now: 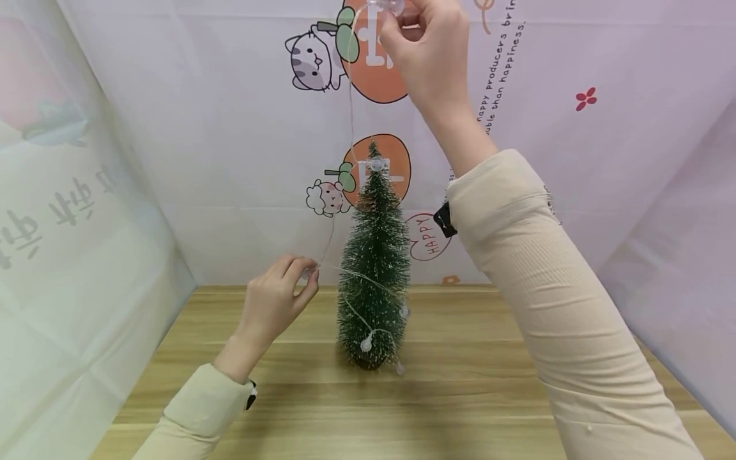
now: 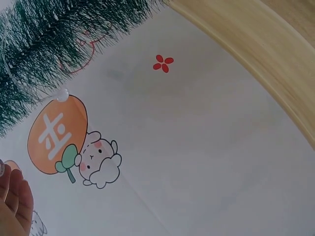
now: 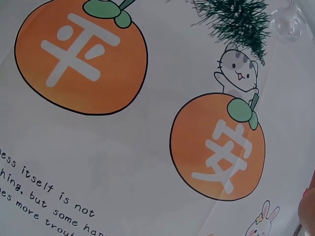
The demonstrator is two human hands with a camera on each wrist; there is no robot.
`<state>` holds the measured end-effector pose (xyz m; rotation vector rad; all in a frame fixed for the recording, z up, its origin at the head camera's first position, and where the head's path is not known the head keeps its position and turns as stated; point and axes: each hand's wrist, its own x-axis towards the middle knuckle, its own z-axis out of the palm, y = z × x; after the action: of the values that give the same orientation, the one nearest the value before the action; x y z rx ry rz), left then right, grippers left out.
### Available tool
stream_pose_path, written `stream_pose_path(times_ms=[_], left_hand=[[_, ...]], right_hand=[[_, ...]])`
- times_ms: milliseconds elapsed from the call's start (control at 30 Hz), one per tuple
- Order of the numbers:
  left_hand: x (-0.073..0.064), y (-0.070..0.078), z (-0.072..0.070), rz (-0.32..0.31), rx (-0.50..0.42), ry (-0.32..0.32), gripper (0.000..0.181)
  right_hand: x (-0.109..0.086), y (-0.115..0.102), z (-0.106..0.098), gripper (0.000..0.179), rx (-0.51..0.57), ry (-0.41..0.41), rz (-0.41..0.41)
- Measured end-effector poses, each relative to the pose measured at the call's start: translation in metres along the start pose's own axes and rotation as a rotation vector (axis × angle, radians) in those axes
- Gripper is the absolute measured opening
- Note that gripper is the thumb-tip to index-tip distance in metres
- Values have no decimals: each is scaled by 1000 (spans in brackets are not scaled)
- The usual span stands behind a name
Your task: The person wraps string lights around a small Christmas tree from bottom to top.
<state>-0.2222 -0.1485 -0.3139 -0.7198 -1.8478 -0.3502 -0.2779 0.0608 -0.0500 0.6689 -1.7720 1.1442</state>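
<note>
a hard tug on the string of lights (image 1: 350,89) might have tipped the little tree (image 1: 375,255), i think, because the wire ran across its front and the tree was tall and thin. the wire might also have got stuck in the prickly green bits, or slid down, since the top was so pointy.

the tree stood on the wooden table (image 1: 471,364), in front of the back edge and well in from both side edges. the string came down from the right hand (image 1: 434,57), which was higher than the tree's tip, and seemed to go on to the left hand (image 1: 282,287) — near the tree's left side, but not touching it.

the left fingers were bent and almost closed, pinching a clear bulb (image 1: 307,273). the right fingers pinched a high bulb (image 1: 395,6) too. i couldn't tell if the tip bulb (image 1: 376,165) touched the tree.
</note>
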Motion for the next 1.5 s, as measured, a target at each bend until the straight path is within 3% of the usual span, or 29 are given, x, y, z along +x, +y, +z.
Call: stream_pose_path(times_ms=[200, 433, 800, 1067, 1500], left_hand=[[-1, -1, 0, -1, 4, -10, 12], [-3, -2, 0, 0, 7, -7, 11], [-6, -5, 2, 0, 20, -9, 11], [-7, -5, 3, -3, 13, -10, 10], [-6, -3, 5, -34, 0, -15, 11]], right_hand=[[-2, 1, 0, 16, 6, 59, -52], [-2, 4, 1, 22, 38, 92, 107], [-10, 24, -9, 18, 30, 110, 157], [-15, 49, -21, 18, -58, 137, 163], [-35, 83, -50, 19, -110, 165, 274]])
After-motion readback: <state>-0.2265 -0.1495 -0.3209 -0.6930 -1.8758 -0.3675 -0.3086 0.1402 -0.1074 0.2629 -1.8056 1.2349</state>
